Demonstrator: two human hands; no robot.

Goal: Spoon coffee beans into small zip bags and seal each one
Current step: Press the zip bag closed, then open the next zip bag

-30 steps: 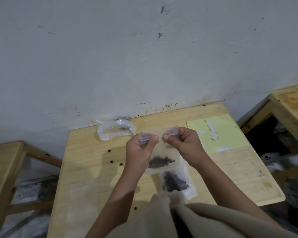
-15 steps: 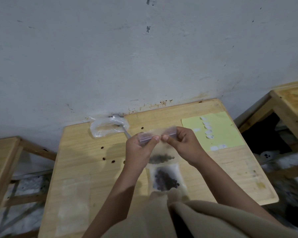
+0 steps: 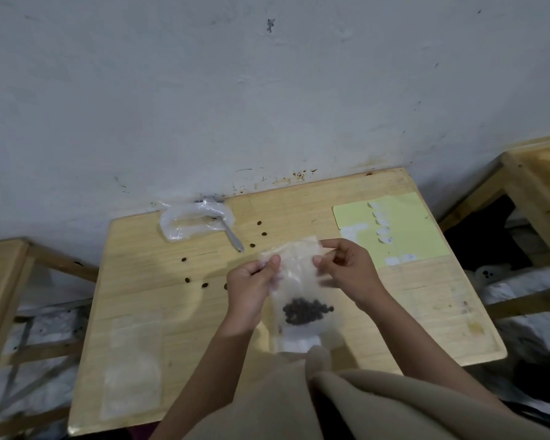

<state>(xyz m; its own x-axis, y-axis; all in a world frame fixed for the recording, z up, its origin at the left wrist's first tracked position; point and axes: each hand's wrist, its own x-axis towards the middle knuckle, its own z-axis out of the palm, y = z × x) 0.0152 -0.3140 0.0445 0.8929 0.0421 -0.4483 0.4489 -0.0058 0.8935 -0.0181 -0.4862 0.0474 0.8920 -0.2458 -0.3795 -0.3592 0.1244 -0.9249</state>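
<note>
A small clear zip bag [image 3: 299, 274] with a clump of dark coffee beans [image 3: 305, 311] in its lower part hangs over the wooden table [image 3: 159, 300]. My left hand [image 3: 251, 287] pinches the bag's left top edge between thumb and fingers. My right hand [image 3: 346, 271] pinches its right top edge. A metal spoon [image 3: 232, 238] lies at the back with its bowl inside a larger clear bean bag [image 3: 185, 222]. Several loose beans [image 3: 188, 280] are scattered on the table. A stack of empty bags [image 3: 134, 366] lies flat at the front left.
A yellow-green sheet with white stickers [image 3: 394, 227] lies at the back right of the table. The white wall [image 3: 267, 90] stands right behind the table. Wooden tables flank it: one to the left [image 3: 0, 281], one to the right [image 3: 540, 173]. Beige cloth [image 3: 299, 404] covers my lap.
The held bag has dropped lower and now covers the filled bag that lay below it. My hands have moved apart along the bag's top edge, and the spoon handle has come into view.
</note>
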